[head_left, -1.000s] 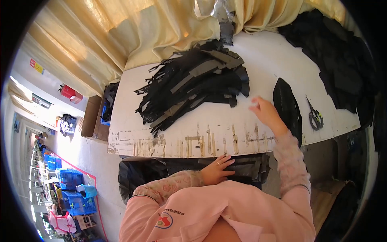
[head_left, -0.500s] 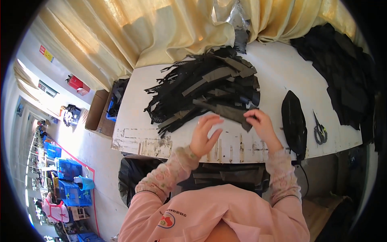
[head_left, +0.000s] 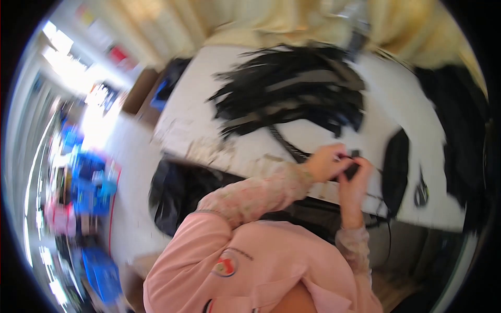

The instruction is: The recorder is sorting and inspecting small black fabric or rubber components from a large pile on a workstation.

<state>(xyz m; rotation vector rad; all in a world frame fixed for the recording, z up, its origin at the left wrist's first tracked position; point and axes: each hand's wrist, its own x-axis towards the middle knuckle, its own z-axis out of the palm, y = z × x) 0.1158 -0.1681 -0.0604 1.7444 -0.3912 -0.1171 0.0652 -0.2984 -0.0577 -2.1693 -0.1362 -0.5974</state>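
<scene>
Close together at the front edge of the table, my two hands hold a black fabric strip (head_left: pixel 351 171). My left hand (head_left: pixel 326 163) pinches its upper part, and my right hand (head_left: pixel 356 182) grips it from the right side. A black mesh tail (head_left: pixel 284 143) runs from beside my left hand back toward a heap of black fabric strips (head_left: pixel 292 88) on the white table (head_left: pixel 193 78). Motion blur and my fingers hide the strip's exact shape.
Right of my hands lies a long black fabric piece (head_left: pixel 395 167), with scissors (head_left: pixel 421 190) beyond it. A larger black fabric pile (head_left: pixel 454 135) covers the table's far right. Below the table's front left hangs a black bag (head_left: pixel 180 193). A cardboard box (head_left: pixel 140 91) stands at left.
Both hands have moved right and closer together, and my left hand has gone from open to pinching the strip. The strip has come away from the heap's front. The view has shifted and blurred.
</scene>
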